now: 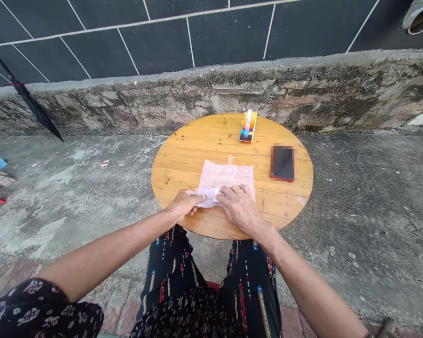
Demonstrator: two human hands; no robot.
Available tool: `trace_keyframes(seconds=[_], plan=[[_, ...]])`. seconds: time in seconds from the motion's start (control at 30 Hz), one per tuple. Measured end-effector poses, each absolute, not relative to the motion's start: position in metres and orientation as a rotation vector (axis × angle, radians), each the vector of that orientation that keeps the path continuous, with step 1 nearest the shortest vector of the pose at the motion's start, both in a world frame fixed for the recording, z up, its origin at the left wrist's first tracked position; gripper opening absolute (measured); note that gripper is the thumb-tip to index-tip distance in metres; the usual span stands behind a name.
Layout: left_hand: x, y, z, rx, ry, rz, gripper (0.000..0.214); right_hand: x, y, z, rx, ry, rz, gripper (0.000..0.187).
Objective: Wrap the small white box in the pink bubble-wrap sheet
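Note:
A sheet of pinkish bubble wrap (227,173) lies near the front of the round wooden table (183,155). My left hand (186,203) pinches the left end of the wrap between thumb and fingers, where it is folded over. At that fold shows a small flat white piece (216,195), partly covered; its kind I cannot make out. My right hand (240,206) is bent over the right part of the wrap, thumb tip against the white piece and fingers pressing on the sheet. A strip of tape (230,159) sticks out at the wrap's far edge.
A yellow tape dispenser (248,126) stands at the table's far side. To the right lies a dark, blurred-out flat device with a reddish edge (282,163). A closed black umbrella (33,105) leans on the stone wall base (155,103). My knees are under the table's near edge.

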State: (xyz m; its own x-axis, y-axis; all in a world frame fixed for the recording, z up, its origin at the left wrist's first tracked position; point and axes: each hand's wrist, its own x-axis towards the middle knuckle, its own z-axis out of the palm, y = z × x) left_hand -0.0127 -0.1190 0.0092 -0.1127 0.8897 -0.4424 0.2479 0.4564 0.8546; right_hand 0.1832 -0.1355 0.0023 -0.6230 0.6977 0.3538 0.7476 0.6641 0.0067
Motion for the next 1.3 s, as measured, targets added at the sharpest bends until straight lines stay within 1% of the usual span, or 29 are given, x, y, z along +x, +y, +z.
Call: trace_keyframes(seconds=[0.2, 0.37, 0.67, 1.1, 1.3], plan=[[-0.006, -0.116, 0.001, 1.063, 1.650, 0.845, 0.010, 0.183, -0.136, 0.003, -1.152, -2.557, -0.212, 0.019], [0.005, -0.112, -0.002, 1.135, 1.642, 0.909, 0.014, 0.183, -0.136, 0.002, -1.155, -2.549, -0.199, 0.021], [0.020, -0.105, -0.006, 1.086, 1.573, 0.947, 0.004, 0.182, -0.135, 0.002, -1.170, -2.553, -0.207, 0.023], [0.019, -0.115, 0.006, 0.975, 1.435, 1.001, 0.016, 0.181, -0.136, 0.006, -1.197, -2.563, -0.174, 0.022], [0.007, -0.110, 0.002, 0.914, 1.473, 0.852, 0.017, 0.182, -0.136, 0.009, -1.193, -2.595, -0.192, 0.020]])
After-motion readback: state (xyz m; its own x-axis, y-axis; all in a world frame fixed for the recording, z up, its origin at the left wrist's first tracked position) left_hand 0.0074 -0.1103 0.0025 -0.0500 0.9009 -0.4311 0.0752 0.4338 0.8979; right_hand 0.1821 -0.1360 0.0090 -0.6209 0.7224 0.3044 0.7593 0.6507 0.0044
